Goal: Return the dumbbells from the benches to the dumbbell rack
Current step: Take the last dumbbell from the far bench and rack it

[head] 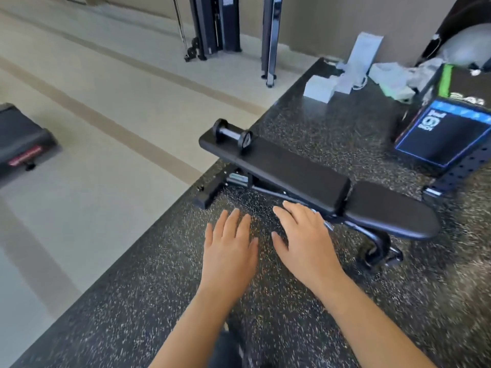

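A small black dumbbell point(233, 134) with a silver handle lies across the far end of a black padded bench point(297, 171). The bench stands on a speckled black rubber mat and runs from the upper left toward the lower right. My left hand point(229, 245) and my right hand point(305, 237) are stretched out side by side, palms down, fingers apart, empty. They hover over the mat in front of the bench's near side, well short of the dumbbell. No dumbbell rack is visible.
A black box with a blue border point(443, 134) sits at the right beside a perforated metal frame point(462, 171). White boxes and bags point(348, 75) lie at the mat's far edge. A cable machine point(218, 25) stands at the back wall. A treadmill end point(21, 139) is at the left.
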### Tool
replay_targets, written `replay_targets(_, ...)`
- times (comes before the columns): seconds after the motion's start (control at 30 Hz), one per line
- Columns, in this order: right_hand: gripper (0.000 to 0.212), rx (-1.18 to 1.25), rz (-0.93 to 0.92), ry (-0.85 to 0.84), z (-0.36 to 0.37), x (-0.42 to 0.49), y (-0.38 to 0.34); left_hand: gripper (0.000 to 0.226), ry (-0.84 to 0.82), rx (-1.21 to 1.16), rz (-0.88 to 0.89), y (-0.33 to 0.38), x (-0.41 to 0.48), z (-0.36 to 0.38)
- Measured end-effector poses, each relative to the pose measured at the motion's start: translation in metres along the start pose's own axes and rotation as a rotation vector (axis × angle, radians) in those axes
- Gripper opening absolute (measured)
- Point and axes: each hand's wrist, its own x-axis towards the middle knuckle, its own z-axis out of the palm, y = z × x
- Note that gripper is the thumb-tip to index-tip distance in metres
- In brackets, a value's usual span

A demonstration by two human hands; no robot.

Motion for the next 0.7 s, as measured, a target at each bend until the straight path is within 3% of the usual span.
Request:
replay_targets(0.17, 0.044, -0.016, 0.011, 0.071, 0.022, 0.129, -0.003, 0.045, 0.014, 0.009, -0.009, -0.057, 0.119, 0.017)
replay_targets(0.4, 0.043, 0.006, -0.021, 0.018, 0.056, 0.321, -0.030, 0.045, 0.006, 0.072, 0.007, -0.149, 0.294, 0.022)
replay_targets(0.7, 0.045, -0.015, -0.010, -0.047, 0.081, 0.499, 0.005, 0.048, -0.043, 0.065, -0.005, -0.191, 0.470, 0.058)
